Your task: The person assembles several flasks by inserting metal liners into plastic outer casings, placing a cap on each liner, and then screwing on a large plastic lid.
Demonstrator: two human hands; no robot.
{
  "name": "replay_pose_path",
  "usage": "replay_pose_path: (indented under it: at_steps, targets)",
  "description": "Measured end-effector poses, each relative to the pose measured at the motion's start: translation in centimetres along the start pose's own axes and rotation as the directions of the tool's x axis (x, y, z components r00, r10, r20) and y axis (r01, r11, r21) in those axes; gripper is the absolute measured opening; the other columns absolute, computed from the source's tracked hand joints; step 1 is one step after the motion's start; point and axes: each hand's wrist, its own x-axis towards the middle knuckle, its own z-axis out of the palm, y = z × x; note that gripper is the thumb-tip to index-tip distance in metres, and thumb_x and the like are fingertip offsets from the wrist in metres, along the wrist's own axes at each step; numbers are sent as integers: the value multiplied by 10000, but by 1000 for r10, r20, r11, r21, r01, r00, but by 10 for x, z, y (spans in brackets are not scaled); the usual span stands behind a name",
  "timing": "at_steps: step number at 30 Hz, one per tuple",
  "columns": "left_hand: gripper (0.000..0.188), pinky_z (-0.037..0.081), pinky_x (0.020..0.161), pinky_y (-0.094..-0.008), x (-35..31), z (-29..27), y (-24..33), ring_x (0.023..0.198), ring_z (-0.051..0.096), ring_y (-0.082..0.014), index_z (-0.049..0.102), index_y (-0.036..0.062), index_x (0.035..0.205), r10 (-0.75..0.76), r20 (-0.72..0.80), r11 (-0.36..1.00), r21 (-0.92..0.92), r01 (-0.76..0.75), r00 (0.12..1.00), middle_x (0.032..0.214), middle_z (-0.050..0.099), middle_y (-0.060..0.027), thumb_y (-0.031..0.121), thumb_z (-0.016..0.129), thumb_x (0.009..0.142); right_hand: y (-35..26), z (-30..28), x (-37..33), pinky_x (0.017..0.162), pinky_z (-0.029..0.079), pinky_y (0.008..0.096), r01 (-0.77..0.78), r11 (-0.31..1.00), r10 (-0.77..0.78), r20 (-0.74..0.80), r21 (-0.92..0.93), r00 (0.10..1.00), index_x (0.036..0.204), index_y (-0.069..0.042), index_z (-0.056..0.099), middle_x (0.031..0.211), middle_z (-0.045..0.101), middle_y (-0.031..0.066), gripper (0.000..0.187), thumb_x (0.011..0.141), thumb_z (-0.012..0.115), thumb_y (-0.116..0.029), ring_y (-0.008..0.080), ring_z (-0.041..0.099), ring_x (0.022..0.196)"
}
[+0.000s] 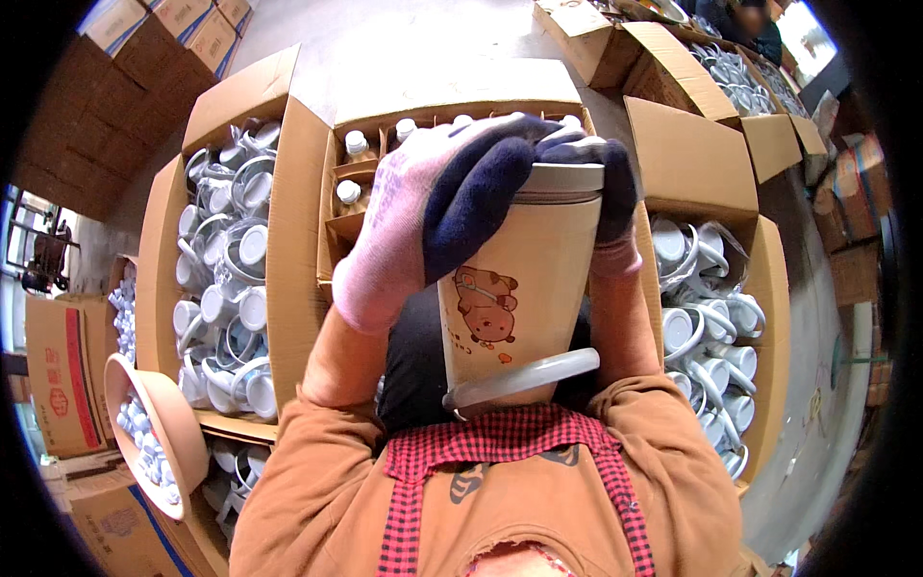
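Observation:
A large cream bottle [527, 279] with a cartoon bear print is held in front of my lap. The bear appears head-down, and a light grey carrying handle [524, 379] crosses the bottle's near end. My left hand [437, 197], in a pink glove with a navy coating, is closed around the far end at the left. Wrapped round the right side of that end is my right hand [618, 192], gloved the same way. A greyish rim [567, 177] shows between the hands. Some fingertips are hidden behind the bottle.
Behind my hands stands a divided carton [328, 231] of white-capped bottles [357, 144]. Open cartons of grey handled lids flank me, left [298, 250] and right [769, 317]. A peach basin [183, 413] holds small white pieces. Another person [760, 38] is at the far right.

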Motion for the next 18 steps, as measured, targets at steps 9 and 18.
replay_pose_path:
  at_steps: [9,18]
  targets:
    - [150,475,684,-329,14,9,-1,734,616,-281,624,14,891,171,-47,965,209,-158,984,790,618,-131,153,593,844,-4,-1,11,786,456,321,-265,963,268,-87,45,959,943,-6,599,905,634,110,469,962,359,-408,204,597,830]
    - [567,346,1015,-346,12,28,-84,1135,510,-193,522,-24,1215,-252,96,298,-939,171,963,1158,582,-186,424,266,981,-84,50,47,677,496,315,141,631,-3,179,-763,984,997,-31,640,832,647,147,309,845,614,-298,235,644,727]
